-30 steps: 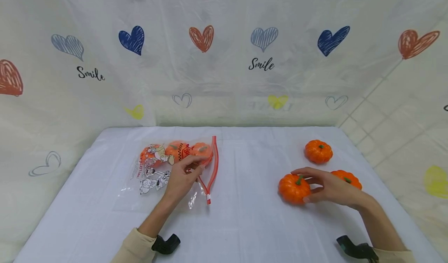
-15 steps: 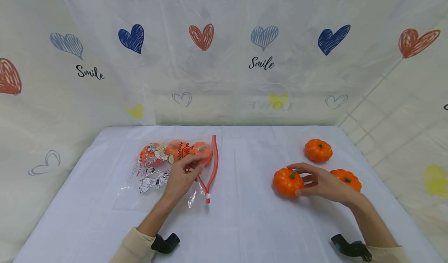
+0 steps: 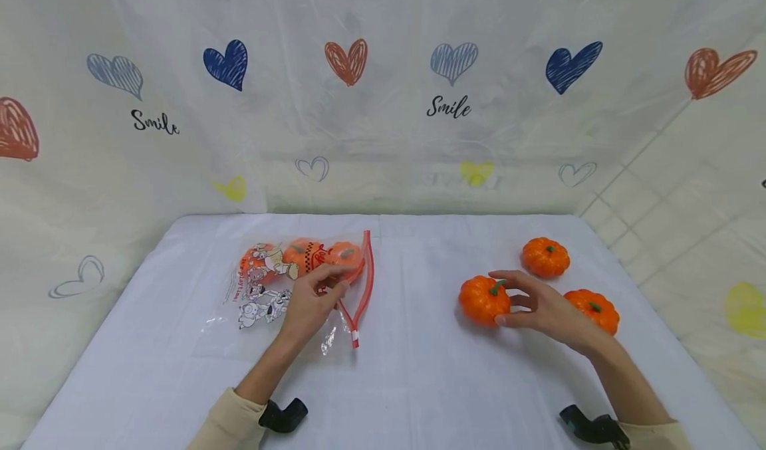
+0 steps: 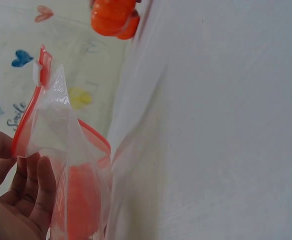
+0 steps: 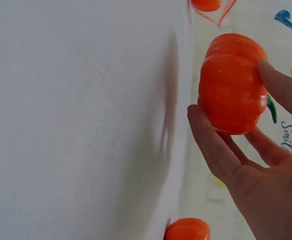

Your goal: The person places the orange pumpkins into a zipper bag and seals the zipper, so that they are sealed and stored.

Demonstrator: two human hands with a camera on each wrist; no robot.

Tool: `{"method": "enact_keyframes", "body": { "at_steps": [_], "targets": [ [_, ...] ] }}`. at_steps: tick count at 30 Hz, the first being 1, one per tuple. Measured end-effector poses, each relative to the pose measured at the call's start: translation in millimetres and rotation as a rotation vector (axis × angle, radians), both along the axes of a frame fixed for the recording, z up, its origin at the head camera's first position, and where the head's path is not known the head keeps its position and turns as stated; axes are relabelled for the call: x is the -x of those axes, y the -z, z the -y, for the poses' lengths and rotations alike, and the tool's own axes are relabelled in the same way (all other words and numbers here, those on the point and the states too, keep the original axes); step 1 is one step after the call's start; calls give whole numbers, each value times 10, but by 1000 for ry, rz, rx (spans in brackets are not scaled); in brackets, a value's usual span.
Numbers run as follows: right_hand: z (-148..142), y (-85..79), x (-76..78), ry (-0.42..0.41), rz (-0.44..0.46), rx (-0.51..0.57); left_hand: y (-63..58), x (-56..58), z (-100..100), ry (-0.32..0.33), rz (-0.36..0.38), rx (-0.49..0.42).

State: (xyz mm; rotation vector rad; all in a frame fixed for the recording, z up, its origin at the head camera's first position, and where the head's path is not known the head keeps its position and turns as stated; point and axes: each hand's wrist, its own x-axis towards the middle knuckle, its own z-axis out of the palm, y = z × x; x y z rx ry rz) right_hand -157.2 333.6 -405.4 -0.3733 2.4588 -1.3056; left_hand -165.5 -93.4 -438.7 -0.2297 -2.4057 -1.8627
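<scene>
My right hand (image 3: 541,307) grips a small orange pumpkin (image 3: 481,301) with a green stem. In the right wrist view the pumpkin (image 5: 232,85) sits between thumb and fingers, with a gap between it and the white cloth. With my left hand (image 3: 311,304) I pinch the red zip edge of a clear printed zip bag (image 3: 263,343). Its mouth stands parted in the left wrist view, where the red zip strip (image 4: 28,120) rises above the fingers. Several orange pumpkins (image 3: 299,254) show through the bag's film.
Two more orange pumpkins lie at the right: one pumpkin (image 3: 545,258) farther back, another pumpkin (image 3: 592,309) partly behind my right wrist. A white cloth (image 3: 413,383) covers the table. Behind it hangs a curtain (image 3: 383,131) printed with hearts.
My right hand has carried the pumpkin leftward and slightly up in the head view, toward the bag. The left hand and the bag have stayed in place.
</scene>
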Motion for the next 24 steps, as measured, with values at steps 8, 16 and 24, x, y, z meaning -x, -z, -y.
{"method": "enact_keyframes", "body": {
  "at_steps": [8, 16, 24],
  "targets": [
    [61, 35, 6, 64, -17, 9, 2, 5, -8, -3, -8, 10],
    [161, 81, 24, 52, -20, 32, 11, 6, -21, -26, 1, 23],
    [261, 108, 42, 72, 7, 39, 11, 3, -21, -17, 5, 3]
  ]
}}
